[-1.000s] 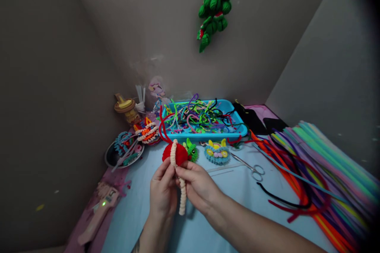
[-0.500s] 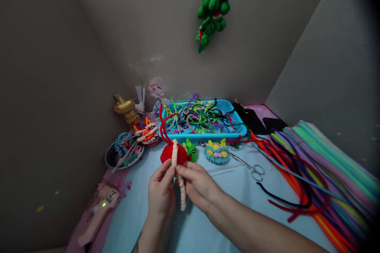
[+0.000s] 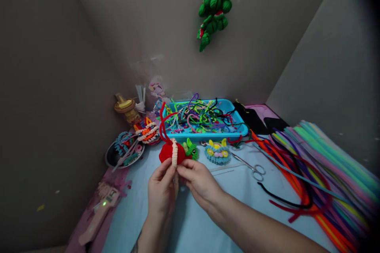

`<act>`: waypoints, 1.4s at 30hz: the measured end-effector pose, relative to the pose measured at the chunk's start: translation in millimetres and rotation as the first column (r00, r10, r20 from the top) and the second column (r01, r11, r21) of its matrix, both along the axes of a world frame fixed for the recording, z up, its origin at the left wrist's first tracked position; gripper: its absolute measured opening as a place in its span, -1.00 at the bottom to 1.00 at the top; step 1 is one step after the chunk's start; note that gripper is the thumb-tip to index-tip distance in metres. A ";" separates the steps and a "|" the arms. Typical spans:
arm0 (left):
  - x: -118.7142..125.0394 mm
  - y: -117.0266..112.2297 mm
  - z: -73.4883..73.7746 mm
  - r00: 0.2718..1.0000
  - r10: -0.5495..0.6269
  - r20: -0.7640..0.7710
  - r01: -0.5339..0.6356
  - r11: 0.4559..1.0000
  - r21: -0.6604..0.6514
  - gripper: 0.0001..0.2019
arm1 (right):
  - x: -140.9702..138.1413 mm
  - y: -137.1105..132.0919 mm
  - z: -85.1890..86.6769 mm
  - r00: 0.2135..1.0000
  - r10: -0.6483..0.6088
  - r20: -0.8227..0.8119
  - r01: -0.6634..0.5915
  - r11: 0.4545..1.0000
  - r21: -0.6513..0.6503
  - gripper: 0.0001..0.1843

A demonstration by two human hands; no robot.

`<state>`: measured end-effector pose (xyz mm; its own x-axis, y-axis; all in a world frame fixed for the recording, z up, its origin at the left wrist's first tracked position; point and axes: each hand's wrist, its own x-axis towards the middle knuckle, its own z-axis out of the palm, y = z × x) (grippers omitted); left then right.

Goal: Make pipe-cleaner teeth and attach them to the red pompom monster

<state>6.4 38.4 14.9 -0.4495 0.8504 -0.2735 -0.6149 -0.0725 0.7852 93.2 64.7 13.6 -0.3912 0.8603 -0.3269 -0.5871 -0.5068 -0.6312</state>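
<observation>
A round red fuzzy piece point(image 3: 166, 153) with loose red pipe-cleaner ends sticking up is held over the table's middle. Across its front runs a cream coiled pipe-cleaner strip point(image 3: 174, 151). My left hand point(image 3: 162, 184) pinches the strip from the left, thumb and forefinger together. From the right, my right hand point(image 3: 197, 180) pinches at the same spot, its fingertips against the strip and the red piece's lower edge. The strip's lower end hangs partly hidden between the hands. Just behind lie a green fuzzy figure point(image 3: 190, 150) and a blue-and-yellow fuzzy face point(image 3: 217, 152).
A blue tray point(image 3: 204, 137) of pipe-cleaner scraps stands at the back. Scissors point(image 3: 252, 168) lie to the right, beside bundled coloured pipe cleaners point(image 3: 329, 166). At left are a metal bowl point(image 3: 110, 161) and a pale handheld tool point(image 3: 96, 219). A green ornament point(image 3: 213, 12) hangs on the wall.
The cream strip's hanging lower end has swung back behind my fingers and shows less. Both hands keep their pinch in nearly the same place. The view has shifted slightly.
</observation>
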 end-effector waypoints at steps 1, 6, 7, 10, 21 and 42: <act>-0.5 0.4 0.7 1.000 0.004 0.010 -0.004 1.000 0.000 -0.66 | 0.1 0.1 0.1 1.000 -0.015 0.021 0.015 1.000 0.014 -0.62; -1.0 1.5 1.8 0.999 0.034 0.010 -0.034 0.999 0.005 -0.65 | 0.9 2.1 -3.0 0.990 -0.050 0.133 0.038 0.995 0.091 -0.67; -0.7 1.6 1.6 0.999 0.037 0.009 -0.037 0.999 0.003 -0.65 | 0.9 2.5 -3.5 0.988 -0.052 0.145 0.037 0.994 0.105 -0.68; 0.2 2.0 0.7 0.999 0.037 0.016 -0.037 0.999 0.002 -0.65 | 0.6 3.1 -4.3 0.987 -0.061 0.150 0.042 0.991 0.128 -0.73; -0.9 2.7 -5.4 0.998 -0.011 0.057 0.011 1.000 0.000 -0.63 | -0.5 2.0 -5.1 0.987 -0.065 0.146 0.048 0.992 0.115 -0.77; -0.5 2.0 -4.3 0.999 -0.013 0.051 0.013 1.000 0.014 -0.66 | -1.7 0.1 -5.7 0.988 -0.096 0.118 0.073 0.981 0.181 -0.83</act>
<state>5.8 40.4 10.5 -0.4241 0.8600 -0.2838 -0.6552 -0.0750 0.7517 91.5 64.8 8.0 -0.2803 0.9368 -0.2094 -0.5336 -0.3334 -0.7773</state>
